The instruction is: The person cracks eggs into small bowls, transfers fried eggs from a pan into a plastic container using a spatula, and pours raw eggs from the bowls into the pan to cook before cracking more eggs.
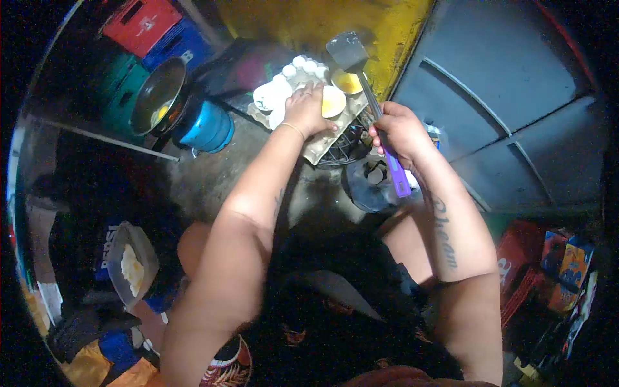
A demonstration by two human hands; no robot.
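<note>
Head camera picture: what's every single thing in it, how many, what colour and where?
Frying pan: 1, dark, upper left
Egg: 1, yellow yolk, in pan
Cylinder: 1, blue, beside pan
Crates: at least 3, red, blue, green, top left
Egg tray: 1, pale, top middle
Whole eggs: several, white, tray's far end
White containers: at least 2, yellow inside, on tray
Spatula: 1, grey and purple, right hand
Tub: 1, see-through, lower left
Food: count unclear, white and yellow, in tub
Yellow panel: 1, yellow, top
Dim clutter: uncountable, mixed colours, edges
Left hand: 1, bare, over tray
Right hand: 1, bare, around spatula
Arms: 2, bare, reaching forward
</note>
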